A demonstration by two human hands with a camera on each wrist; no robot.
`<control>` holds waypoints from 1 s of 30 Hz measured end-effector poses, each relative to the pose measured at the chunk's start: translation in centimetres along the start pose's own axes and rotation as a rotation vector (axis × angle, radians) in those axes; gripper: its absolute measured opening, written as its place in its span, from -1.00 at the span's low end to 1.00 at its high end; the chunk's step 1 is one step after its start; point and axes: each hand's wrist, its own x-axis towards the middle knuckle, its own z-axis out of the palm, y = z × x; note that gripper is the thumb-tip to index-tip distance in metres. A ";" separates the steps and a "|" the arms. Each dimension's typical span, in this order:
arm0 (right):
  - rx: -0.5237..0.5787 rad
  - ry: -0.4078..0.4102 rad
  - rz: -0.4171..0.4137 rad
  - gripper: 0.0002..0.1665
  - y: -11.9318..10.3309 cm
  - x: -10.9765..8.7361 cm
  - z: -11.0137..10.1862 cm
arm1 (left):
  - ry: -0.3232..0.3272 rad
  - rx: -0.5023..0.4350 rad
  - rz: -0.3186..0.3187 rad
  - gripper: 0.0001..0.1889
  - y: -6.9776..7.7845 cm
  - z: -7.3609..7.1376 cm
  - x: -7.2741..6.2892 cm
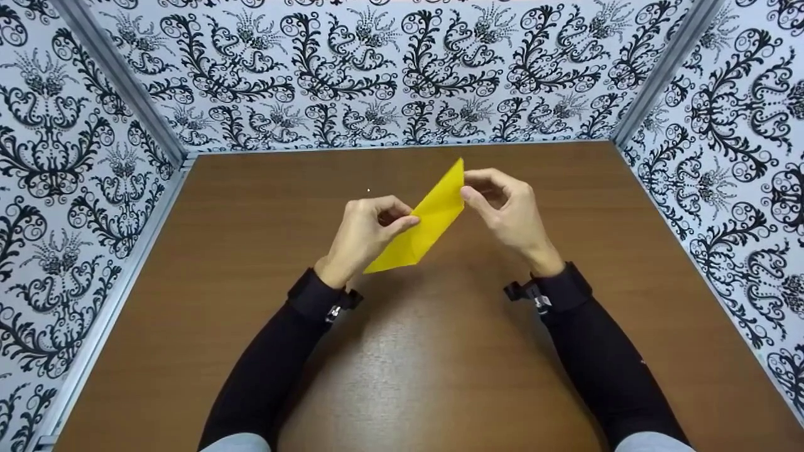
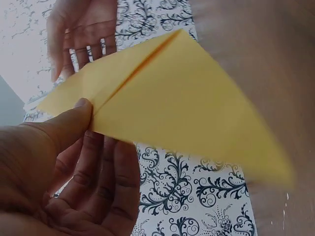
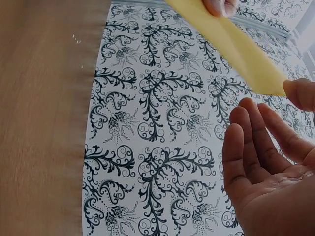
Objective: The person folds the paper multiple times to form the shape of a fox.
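A folded sheet of yellow paper [image 1: 433, 216] is held up over the table, slanting from lower left to upper right. My left hand [image 1: 370, 229] pinches its upper long edge, the thumb [image 2: 74, 120] on the near face and the other fingers behind. A fold line with a narrow gap crosses the paper [image 2: 162, 93] in the left wrist view. My right hand [image 1: 512, 207] is at the paper's right edge, its thumb [image 3: 299, 93] right at the corner. Its other fingers [image 3: 256, 142] are spread loosely below the sheet, apart from it.
Beneath the hands is a brown wooden table [image 1: 207, 314]. White walls with black scroll patterns [image 1: 352, 69] close it in at the back and both sides, with grey metal posts [image 1: 135, 81] at the corners. Dark wrist straps [image 1: 314, 295] with small cameras sit on both arms.
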 end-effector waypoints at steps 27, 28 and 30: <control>-0.410 -0.438 0.193 -0.82 1.7 0.1 -1.2 | -0.212 0.163 -0.101 -0.81 -3.0 1.6 0.0; -0.421 -0.448 0.198 -0.82 1.7 0.1 -1.2 | -0.214 0.165 -0.099 -0.82 -3.2 1.8 0.0; -0.440 -0.461 0.210 -0.83 1.9 0.0 -1.2 | -0.223 0.170 -0.097 -0.82 -3.4 2.1 -0.1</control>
